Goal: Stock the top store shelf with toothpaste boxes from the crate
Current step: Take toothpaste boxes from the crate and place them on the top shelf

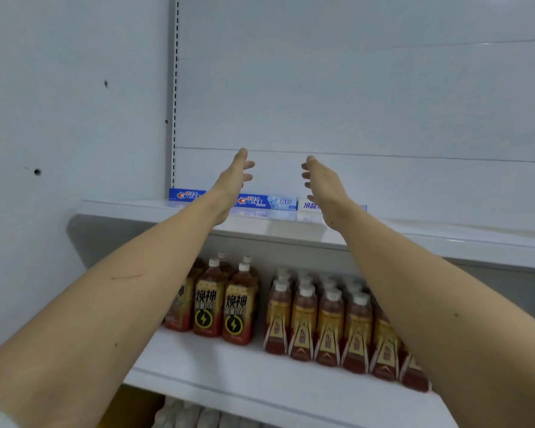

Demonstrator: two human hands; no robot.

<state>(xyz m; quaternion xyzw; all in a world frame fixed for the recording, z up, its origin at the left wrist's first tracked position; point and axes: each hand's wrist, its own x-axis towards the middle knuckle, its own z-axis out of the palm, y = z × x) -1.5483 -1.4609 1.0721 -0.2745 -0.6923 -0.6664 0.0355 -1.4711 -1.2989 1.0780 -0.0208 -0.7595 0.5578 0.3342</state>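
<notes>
Two bare forearms reach up from the bottom corners toward the white metal top shelf [445, 239], which runs from the left wall across to the right edge under a plain white back panel [352, 88]. Below it, the white middle shelf [229, 375] carries two groups of red-and-gold plastic drink bottles with white caps: a taller group [220, 301] at left bearing a lightning-bolt mark, and a shorter, denser block [331, 325] at right. Three flat toothpaste boxes lie end to end along the back of the top shelf, long sides to the viewer: a blue Crest box [186, 194] at far left, partly covered by the left wrist; a second blue Crest box fading to pale blue [269, 202] in the middle; a white box with blue lettering [309, 206], largely hidden behind the right wrist. The left hand [233, 177] and the right hand [322, 183] hover above the row, palms facing each other, fingers loosely spread and relaxed, grasping nothing. The middle box sits lower than both hands, between the two wrists, untouched by either.
</notes>
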